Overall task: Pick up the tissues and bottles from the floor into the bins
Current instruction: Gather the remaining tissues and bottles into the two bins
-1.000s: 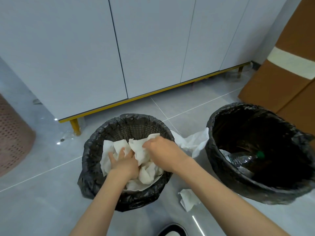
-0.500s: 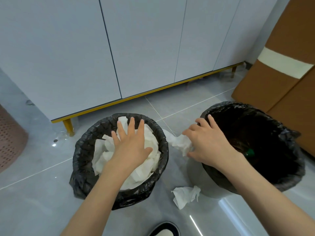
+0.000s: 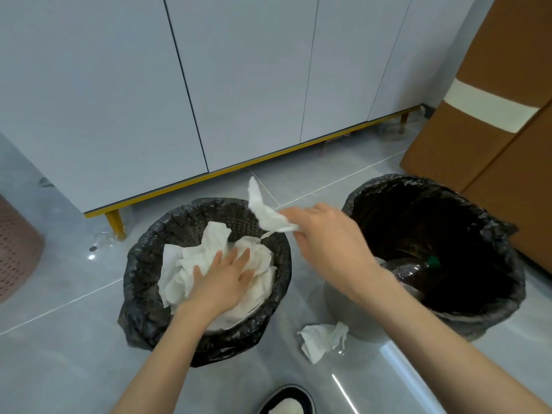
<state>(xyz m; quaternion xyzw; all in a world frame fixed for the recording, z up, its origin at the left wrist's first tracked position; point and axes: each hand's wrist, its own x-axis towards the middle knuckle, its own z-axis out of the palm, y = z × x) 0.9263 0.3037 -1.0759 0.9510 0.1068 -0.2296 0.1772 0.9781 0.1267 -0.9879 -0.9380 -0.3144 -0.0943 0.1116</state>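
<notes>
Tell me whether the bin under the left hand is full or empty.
Nearly full. Crumpled white tissues fill the bin close to its rim, and the left hand presses flat on top of them.

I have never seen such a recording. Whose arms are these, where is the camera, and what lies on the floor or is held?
No machine is here: these are a person's two bare arms. The camera sits on that person's head and looks forward and down, so all pictures share one view. The left hand rests with straight fingers on a pile of tissues inside the left bin, which is lined with a black bag. The right hand pinches a white tissue in the air over that bin's far rim. The right bin holds a green-capped plastic bottle. One crumpled tissue lies on the grey floor between the bins, and a shoe tip shows at the bottom edge.
</notes>
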